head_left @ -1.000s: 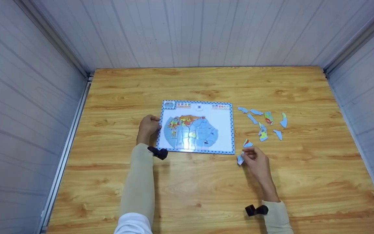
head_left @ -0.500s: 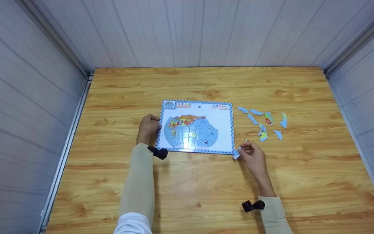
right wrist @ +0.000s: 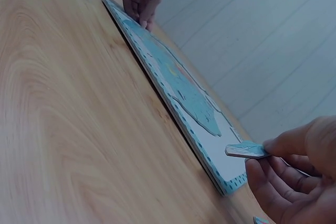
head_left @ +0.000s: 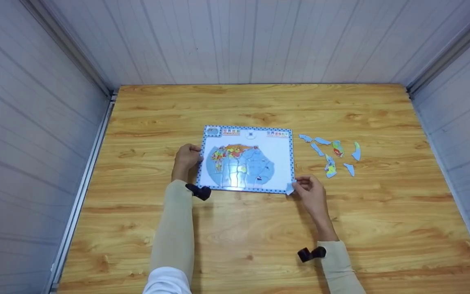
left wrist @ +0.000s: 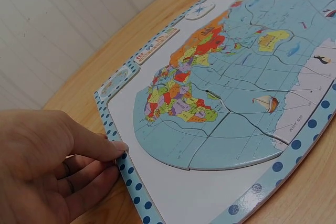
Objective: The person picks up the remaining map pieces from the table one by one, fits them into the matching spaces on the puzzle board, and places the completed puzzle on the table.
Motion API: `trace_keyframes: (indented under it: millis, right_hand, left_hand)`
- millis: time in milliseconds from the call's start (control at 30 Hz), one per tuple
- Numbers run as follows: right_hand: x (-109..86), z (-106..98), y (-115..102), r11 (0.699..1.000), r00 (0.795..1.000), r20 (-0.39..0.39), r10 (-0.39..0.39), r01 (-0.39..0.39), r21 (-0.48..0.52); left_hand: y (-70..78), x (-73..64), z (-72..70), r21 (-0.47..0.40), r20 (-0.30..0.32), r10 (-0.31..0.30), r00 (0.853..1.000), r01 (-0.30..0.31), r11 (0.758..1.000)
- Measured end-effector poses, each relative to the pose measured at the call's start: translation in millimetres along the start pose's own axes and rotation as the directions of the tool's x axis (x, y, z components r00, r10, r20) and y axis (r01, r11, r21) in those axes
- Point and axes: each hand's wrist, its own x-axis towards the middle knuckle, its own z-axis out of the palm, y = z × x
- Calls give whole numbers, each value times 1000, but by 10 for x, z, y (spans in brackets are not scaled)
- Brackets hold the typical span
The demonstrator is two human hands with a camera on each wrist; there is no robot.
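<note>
- One left hand is at the near left of my view, fingers curled and thumb on the board's left border, gripping that edge.
- One black device sits at that wrist; I count a second at the other.
- One map board lies flat mid-surface, blue-dotted border all round. I count two title labels, one compass label and one corner inset map on it.
- One partly assembled map covers its left and middle; glare stops me counting its pieces.
- One held piece is at the board's lower right corner; I cannot tell whether they touch.
- One right hand pinches that piece between thumb and fingers.
- At least seven loose pieces lie right of the board.
</note>
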Motion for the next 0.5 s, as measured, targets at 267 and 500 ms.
trace_keyframes:
  millis: [267,500]
  right_hand:
    - [59,119,-3,999,999,-1,-35,35,30]
    - [104,216,19,997,999,5,-50,49,61]
  left_hand:
    - [-1,-11,-18,1,7,45,999,-45,999]
    - [-16,-20,-21,-8,1,51,999,-51,999]
